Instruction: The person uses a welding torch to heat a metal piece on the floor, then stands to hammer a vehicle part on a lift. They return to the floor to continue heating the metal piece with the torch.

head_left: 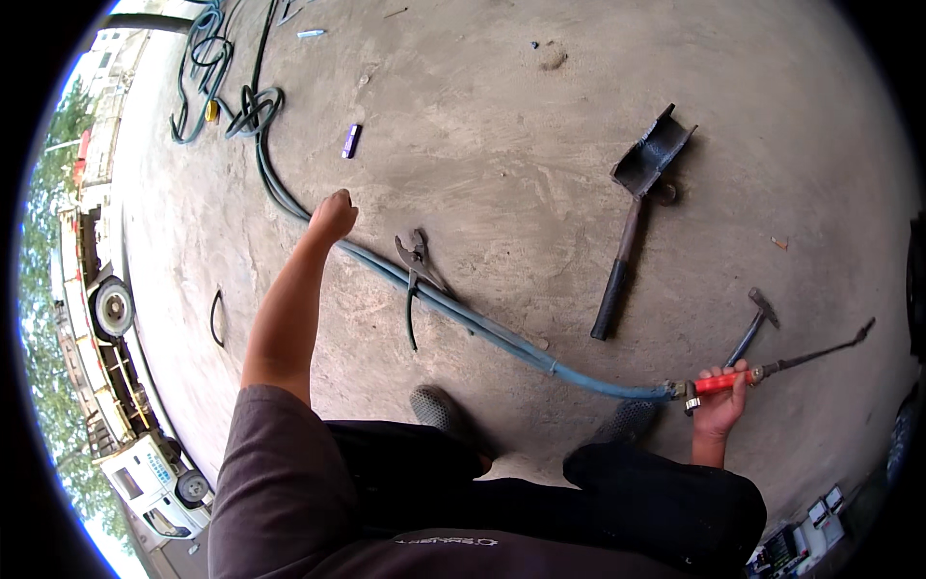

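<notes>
My right hand (pixel 717 413) is wrapped round the red handle (pixel 725 382) of a gas torch, low at the right. The torch's thin dark nozzle tube (pixel 815 355) points away to the right. Two blue-green hoses (pixel 502 340) join its back end and run to the upper left across the concrete. My left arm reaches out over the hoses, and its wrist hides part of them. The left hand (pixel 335 214) is closed, and what its fingers hold is hidden. Pliers (pixel 415 259) lie beside the hoses, jaws apart. A small purple box-shaped thing (pixel 351 141) lies beyond my left hand.
A black U-shaped steel piece (pixel 652 159) meets a long dark tool handle (pixel 612 294). A small hammer (pixel 757 318) lies by the torch. Coiled hoses (pixel 207 53) lie at the upper left. A white truck (pixel 154 487) stands at the left. My shoes (pixel 439 407) are below the hoses.
</notes>
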A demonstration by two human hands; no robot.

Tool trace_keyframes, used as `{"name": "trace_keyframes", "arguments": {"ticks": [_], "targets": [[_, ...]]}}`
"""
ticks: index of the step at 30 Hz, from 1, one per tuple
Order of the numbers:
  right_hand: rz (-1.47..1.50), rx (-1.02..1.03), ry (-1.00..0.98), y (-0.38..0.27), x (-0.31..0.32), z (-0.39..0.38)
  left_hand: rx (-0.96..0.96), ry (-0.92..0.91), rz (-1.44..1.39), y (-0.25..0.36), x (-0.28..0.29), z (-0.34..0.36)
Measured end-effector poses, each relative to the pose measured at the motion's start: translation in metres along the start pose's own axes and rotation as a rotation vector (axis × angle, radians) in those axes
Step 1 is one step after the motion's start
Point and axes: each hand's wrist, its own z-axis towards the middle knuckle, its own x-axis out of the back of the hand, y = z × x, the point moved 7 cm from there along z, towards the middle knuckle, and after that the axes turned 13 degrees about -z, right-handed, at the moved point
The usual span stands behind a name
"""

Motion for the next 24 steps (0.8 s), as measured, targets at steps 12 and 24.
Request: {"name": "trace_keyframes", "arguments": {"ticks": [12,24], "targets": [[-0.09,0.319,-0.136,-0.108,0.093,-0.075,-0.517,-0.846,0.806,-0.056,-0.127,-0.17],[0.202,0.088,-0.27,-0.08,-0.002,-0.05,-0.24,0.578,-0.106,0.093,0.053,0.083]]}}
